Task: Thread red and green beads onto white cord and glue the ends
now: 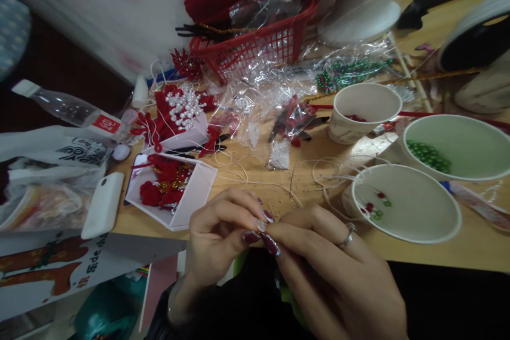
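My left hand [217,231] and my right hand [332,255] meet fingertip to fingertip at the table's front edge. Pinched between them is a tiny clear, shiny piece [261,226], mostly covered by the fingers; its kind is too small to tell. Just right of my right hand stands a paper cup [430,228] with small red and green beaded clusters [376,210] hanging inside its wall. Thin white cord [279,187] runs loosely over the table behind my fingers. Beyond my left hand sits a white box [195,196] of red fuzzy flower ornaments [159,188].
Two more paper cups hold green beads [428,156] and dark red beads [354,118]. A red basket [255,45] and clear plastic bags [263,85] fill the back. White pearl sprays [185,105], a plastic bottle [71,109] and a white case [102,206] stand left.
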Motion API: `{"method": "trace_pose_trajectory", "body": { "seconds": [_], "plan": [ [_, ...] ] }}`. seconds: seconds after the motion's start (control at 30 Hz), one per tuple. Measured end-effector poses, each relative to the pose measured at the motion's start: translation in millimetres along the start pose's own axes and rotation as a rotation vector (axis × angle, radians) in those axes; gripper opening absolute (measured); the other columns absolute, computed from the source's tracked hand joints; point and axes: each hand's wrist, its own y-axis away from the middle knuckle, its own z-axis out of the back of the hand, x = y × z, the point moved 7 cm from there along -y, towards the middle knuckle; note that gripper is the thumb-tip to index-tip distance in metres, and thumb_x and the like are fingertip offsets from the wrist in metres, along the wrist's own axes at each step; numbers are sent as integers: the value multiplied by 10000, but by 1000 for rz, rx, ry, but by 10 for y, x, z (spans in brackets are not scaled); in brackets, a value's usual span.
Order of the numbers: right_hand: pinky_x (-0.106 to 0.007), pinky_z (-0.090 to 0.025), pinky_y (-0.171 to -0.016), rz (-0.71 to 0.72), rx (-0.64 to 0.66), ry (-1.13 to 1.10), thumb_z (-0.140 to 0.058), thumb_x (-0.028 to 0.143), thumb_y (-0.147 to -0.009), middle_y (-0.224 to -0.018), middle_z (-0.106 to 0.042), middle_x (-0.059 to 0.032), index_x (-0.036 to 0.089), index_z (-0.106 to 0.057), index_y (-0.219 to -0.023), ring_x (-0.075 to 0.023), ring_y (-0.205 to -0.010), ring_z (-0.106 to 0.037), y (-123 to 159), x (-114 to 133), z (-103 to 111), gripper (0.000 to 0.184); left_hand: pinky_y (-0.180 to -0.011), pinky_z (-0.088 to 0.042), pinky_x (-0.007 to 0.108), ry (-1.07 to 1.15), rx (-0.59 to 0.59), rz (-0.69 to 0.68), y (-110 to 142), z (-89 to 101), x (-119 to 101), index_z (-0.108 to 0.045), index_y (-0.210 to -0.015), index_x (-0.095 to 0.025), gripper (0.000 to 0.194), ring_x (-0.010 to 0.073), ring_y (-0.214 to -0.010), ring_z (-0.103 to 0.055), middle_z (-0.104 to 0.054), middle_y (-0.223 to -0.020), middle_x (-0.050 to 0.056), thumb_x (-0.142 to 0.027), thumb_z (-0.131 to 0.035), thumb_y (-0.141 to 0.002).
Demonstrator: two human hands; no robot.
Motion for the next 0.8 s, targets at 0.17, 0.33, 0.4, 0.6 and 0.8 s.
{"method": "trace_pose_trajectory", "body": {
  "seconds": [0.17, 0.33, 0.4, 0.6, 0.8],
  "plan": [
    [-280, -557, -636, 4, -18, -6, -568, -6, -854, -800, -655, -58, 143, -709, -1007, -156, -723, -632, 16, -24, 10, 256, -863, -511, 347, -27, 5, -39, -17, -16, -29, -745, -949, -282, 76, 139, -777, -644, -708, -852, 3, -292, -690, -897],
    [-278, -569, -660, 26, -41, -12, -566, -21, -848, -810, -650, -61, 141, -700, -1015, -153, -744, -633, -2, -18, 21, 268, -876, -506, 349, -83, 7, -78, -35, -28, -73, -747, -943, -257, 73, 136, -785, -643, -713, -859, 3, -252, -694, -893],
    [-276, -571, -657, 15, -44, -7, -560, -27, -851, -816, -656, -59, 153, -697, -1020, -152, -746, -636, -14, -12, 23, 282, -864, -509, 360, -140, 2, -111, -44, -28, -111, -745, -946, -261, 77, 139, -765, -644, -720, -851, 1, -257, -684, -899],
    [-281, -556, -610, 61, -26, 31, -557, 13, -860, -795, -682, -65, 148, -697, -973, -160, -700, -627, -23, 5, -36, 225, -876, -509, 352, -170, 3, -160, -12, -8, -156, -734, -933, -226, 104, 139, -737, -638, -714, -822, 6, -311, -708, -880],
    [-281, -522, -575, 31, -50, 102, -505, 22, -882, -759, -656, -63, 139, -677, -905, -171, -688, -615, -27, -55, -60, 209, -771, -540, 250, -21, -161, 69, 51, 130, 2, -670, -863, -217, 76, 129, -751, -624, -664, -792, -2, -281, -676, -904]
  ]
}}
